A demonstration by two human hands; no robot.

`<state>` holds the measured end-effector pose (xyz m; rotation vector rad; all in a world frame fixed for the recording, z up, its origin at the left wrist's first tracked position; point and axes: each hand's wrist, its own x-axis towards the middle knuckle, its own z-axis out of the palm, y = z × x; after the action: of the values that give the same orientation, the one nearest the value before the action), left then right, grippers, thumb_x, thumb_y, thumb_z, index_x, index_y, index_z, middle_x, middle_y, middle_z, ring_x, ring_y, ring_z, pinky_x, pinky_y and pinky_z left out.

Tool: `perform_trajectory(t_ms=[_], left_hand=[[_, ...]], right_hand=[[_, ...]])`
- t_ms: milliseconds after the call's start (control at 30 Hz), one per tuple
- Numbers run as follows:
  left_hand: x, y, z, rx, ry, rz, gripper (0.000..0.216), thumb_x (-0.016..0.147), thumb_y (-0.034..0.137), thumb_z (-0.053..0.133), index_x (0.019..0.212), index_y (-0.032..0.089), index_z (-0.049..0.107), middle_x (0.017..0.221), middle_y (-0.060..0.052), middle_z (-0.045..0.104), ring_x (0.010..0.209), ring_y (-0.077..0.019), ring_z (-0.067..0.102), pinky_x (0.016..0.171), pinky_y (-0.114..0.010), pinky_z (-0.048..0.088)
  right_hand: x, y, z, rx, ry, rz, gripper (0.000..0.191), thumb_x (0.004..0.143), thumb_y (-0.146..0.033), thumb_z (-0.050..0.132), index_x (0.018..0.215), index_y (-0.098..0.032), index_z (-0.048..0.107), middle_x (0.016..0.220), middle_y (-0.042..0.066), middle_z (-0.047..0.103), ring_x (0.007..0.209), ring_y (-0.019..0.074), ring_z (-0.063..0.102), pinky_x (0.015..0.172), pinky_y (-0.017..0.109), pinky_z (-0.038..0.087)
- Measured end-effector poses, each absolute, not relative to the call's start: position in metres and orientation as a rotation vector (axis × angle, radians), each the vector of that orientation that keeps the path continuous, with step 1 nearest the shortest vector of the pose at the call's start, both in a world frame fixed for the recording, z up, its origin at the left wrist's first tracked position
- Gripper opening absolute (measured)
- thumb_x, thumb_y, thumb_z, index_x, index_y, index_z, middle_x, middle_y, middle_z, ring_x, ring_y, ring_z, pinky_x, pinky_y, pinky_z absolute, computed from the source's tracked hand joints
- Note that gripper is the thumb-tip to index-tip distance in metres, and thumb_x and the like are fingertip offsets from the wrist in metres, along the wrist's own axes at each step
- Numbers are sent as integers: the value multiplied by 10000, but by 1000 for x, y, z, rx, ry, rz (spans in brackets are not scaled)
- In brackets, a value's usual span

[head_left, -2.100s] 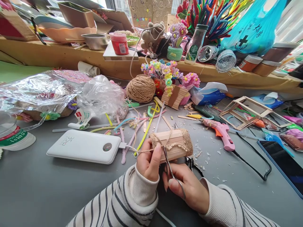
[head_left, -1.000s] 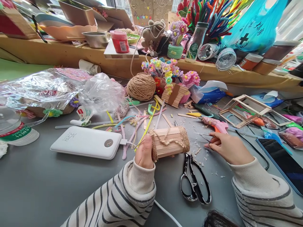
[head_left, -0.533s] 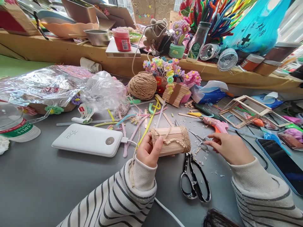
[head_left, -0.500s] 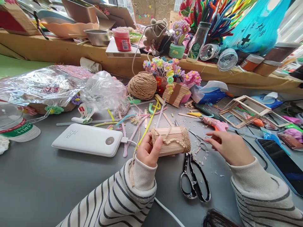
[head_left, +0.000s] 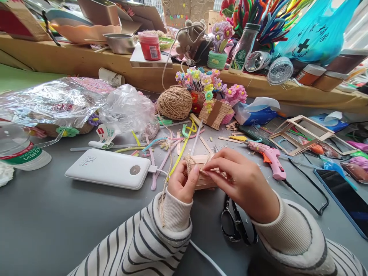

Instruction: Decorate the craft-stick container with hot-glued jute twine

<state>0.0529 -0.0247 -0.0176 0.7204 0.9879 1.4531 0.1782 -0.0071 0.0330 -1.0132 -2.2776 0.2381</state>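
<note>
Table, grey, near edge to far. Towards near edge, R of ctr: black-handled scissors, part under R forearm. Next, abt. mid-table, raised off the top: L hand, thumb over & fingers round L end of wood-slat drum, gripping; loose twine trails across L cuff. R hand over drum's R half, thumb & forefinger closed to a pinch at its face; too small to tell if a strand sits between. Chg.: R hand, just before out by small scissors, has left them & come in to drum; small scissors now n/v. Meaning: both hands on the piece, fingers only, no cutter held. L side: white power bank. R side: pink glue gun; phone by R edge. Nr. far edge, ctr: jute ball, stick bundle.
</note>
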Motion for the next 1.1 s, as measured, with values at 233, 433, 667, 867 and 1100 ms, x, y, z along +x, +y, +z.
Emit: perform_trajectory(t_ms=[233, 433, 667, 867, 1100], left_hand=[[52, -25, -21, 723, 986, 1442, 274, 656, 342, 668, 834, 153, 582, 768, -16, 665, 687, -147, 613, 686, -246, 458], [53, -26, -20, 725, 978, 1452, 262, 663, 328, 665, 846, 157, 587, 747, -4, 656, 697, -137, 601, 684, -237, 459], [52, -26, -17, 708, 969, 1442, 264, 662, 320, 663, 845, 150, 577, 740, -8, 662, 665, -138, 612, 656, -237, 475], [51, -26, -17, 748, 964, 1442, 256, 684, 333, 636, 855, 151, 579, 723, -8, 656, 665, -141, 619, 667, -234, 464], [52, -26, -18, 771, 1004, 1464, 248, 666, 323, 653, 824, 145, 585, 738, -15, 647, 698, -149, 603, 687, -240, 448]], right_hand=[[181, -8, 34, -1035, -2289, 239, 122, 806, -150, 499, 794, -147, 621, 756, 53, 584, 719, 145, 531, 644, 260, 447], [180, -7, 34, -1048, -2284, 250, 111, 794, -139, 514, 790, -130, 625, 754, 59, 580, 710, 144, 527, 636, 253, 436], [182, -7, 35, -1072, -2294, 257, 111, 792, -135, 511, 791, -144, 622, 755, 53, 578, 712, 143, 524, 640, 255, 434], [180, -9, 37, -1041, -2261, 254, 109, 806, -179, 515, 834, -154, 618, 780, 54, 585, 727, 139, 533, 648, 253, 451], [179, -8, 30, -1008, -2276, 247, 143, 828, -172, 469, 824, -170, 612, 782, 52, 589, 745, 145, 532, 663, 272, 464]])
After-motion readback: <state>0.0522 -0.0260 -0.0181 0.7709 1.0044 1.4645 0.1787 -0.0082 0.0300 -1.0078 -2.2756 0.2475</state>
